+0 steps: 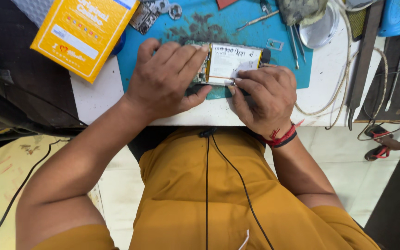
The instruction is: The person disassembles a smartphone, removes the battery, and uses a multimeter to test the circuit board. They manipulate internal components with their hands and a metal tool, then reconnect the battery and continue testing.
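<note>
An opened phone (pixel 230 62) with a white battery showing lies on a blue work mat (pixel 237 32) at the bench's near edge. My left hand (pixel 165 78) lies over the phone's left end and presses it down, thumb along its near edge. My right hand (pixel 265 99) sits at the phone's near right side, fingers pinched on a thin tool whose tip touches the lower edge of the battery. The tool is mostly hidden by my fingers. A red thread band circles my right wrist.
A yellow box (pixel 84 32) lies at the left, half off the bench. Tweezers (pixel 258 19), thin metal tools (pixel 295 41), a round metal dish (pixel 320 28), small metal parts (pixel 156 11) and looping white cables (pixel 343 88) lie around the mat. Another person's sandalled foot (pixel 385 143) is on the floor at the right.
</note>
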